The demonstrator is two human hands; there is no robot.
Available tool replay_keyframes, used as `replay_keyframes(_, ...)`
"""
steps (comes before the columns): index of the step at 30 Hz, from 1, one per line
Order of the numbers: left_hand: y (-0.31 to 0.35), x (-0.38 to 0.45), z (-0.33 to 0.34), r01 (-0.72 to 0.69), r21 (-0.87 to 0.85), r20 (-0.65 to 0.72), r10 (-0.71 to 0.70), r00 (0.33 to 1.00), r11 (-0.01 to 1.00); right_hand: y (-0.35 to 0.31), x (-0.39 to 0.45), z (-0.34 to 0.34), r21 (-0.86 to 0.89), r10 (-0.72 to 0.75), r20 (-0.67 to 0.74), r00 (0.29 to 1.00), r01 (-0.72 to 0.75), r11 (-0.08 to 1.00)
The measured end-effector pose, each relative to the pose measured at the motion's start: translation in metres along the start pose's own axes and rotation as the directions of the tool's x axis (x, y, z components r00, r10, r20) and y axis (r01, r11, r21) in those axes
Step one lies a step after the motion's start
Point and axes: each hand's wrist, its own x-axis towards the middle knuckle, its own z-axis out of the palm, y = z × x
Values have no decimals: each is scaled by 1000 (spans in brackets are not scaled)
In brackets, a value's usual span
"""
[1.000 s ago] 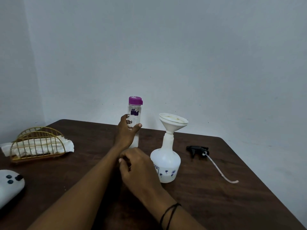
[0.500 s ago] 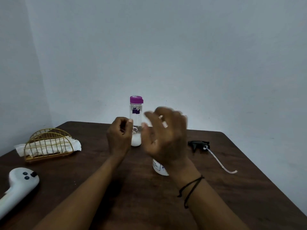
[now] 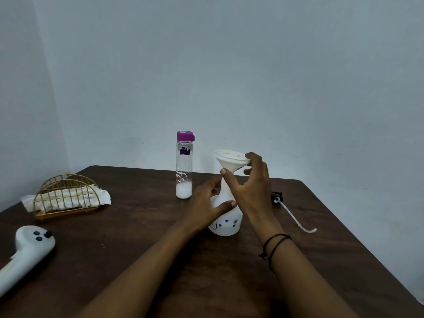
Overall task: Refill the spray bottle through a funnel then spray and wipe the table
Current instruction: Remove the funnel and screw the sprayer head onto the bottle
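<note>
A white spray bottle (image 3: 226, 222) with small blue flowers stands mid-table, a white funnel (image 3: 231, 160) seated in its neck. My left hand (image 3: 206, 205) wraps the bottle's shoulder and neck. My right hand (image 3: 251, 187) grips the funnel, thumb under the cone and fingers at its far rim. A clear bottle (image 3: 184, 166) with a purple cap stands upright behind, a little white liquid at its bottom. The black spray head (image 3: 276, 196) with its white tube (image 3: 296, 218) lies on the table to the right, partly hidden by my right hand.
A gold wire holder (image 3: 66, 195) with a white cloth (image 3: 101, 198) sits at the back left. A white handheld device (image 3: 25, 253) with dark buttons lies at the front left. The brown table (image 3: 137, 237) ends at the right edge near the tube.
My left hand let go of the purple-capped bottle and moved to the spray bottle. My right hand rose from the bottle's base and closed on the funnel.
</note>
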Motion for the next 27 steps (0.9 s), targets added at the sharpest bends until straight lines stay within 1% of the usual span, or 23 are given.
replay_keyframes(2,2,-2,3,-16,17,27,16,1000,1000,0,1,0,60,6,-2,1000,-6,998)
replay_keyframes(4,1,-1,3,-29,34,19,29,999,999,-1,1,1,109,9,-18,1000,-7,994)
replay_keyframes(9,-1,0,3,-45,30,14,45,999,999,-3,3,3,161,-26,-99,995,42,986)
replay_keyframes(14,-7,0,6,-34,64,-6,34,999,997,-6,10,-2,223,22,-153,988,13,975)
replay_keyframes(16,-12,1,8,-9,88,-15,10,1000,996,-9,16,-6,246,63,-182,981,-16,969)
replay_keyframes(18,-13,1,9,-14,101,-20,16,1000,995,-7,24,-9,251,99,-191,977,-49,967)
replay_keyframes(20,-14,1,9,-25,104,-20,28,999,994,0,31,-9,218,130,-156,979,-95,971)
replay_keyframes(22,-14,1,9,-24,109,-14,25,1000,994,13,36,-6,161,160,-83,984,-146,976)
replay_keyframes(25,-17,0,9,-29,133,-15,31,999,991,36,40,4,56,245,73,967,-249,967)
replay_keyframes(27,-16,0,9,-44,148,-19,47,999,988,54,40,14,-16,310,201,929,-313,950)
